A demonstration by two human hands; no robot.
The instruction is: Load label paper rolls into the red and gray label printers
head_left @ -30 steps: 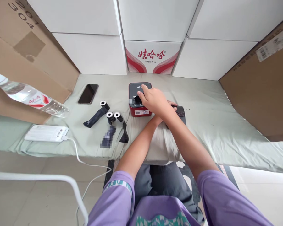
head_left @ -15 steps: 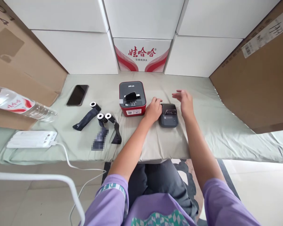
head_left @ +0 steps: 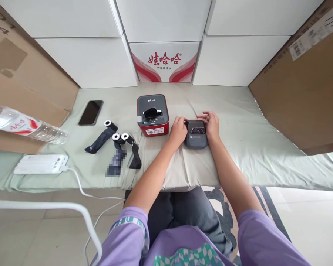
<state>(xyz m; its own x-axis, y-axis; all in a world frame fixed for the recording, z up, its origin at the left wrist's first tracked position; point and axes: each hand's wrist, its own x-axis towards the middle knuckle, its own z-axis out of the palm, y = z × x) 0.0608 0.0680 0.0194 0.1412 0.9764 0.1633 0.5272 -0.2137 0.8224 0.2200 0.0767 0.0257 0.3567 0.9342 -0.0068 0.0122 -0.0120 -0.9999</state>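
A small dark grey label printer [head_left: 195, 137] lies on the pale green sheet in front of me. My left hand [head_left: 178, 131] grips its left side and my right hand [head_left: 210, 124] holds its right side, fingers over the top edge. To the left of it stands a red and dark grey label printer [head_left: 152, 115] with a black strip sticking out of its top slot. Further left lie three black paper rolls [head_left: 119, 139] with white cores, partly unrolled.
A black phone [head_left: 90, 112] lies at the back left. A white power bank [head_left: 40, 164] with a cable sits near the front left edge, and a water bottle [head_left: 22, 125] lies beside brown cardboard boxes. White cartons [head_left: 163, 61] wall the back; a large brown box [head_left: 302, 85] stands at right.
My right hand left the red printer, swung to the right and came down on the small grey printer. My left hand stayed at that printer's left side. The camera shifted slightly.
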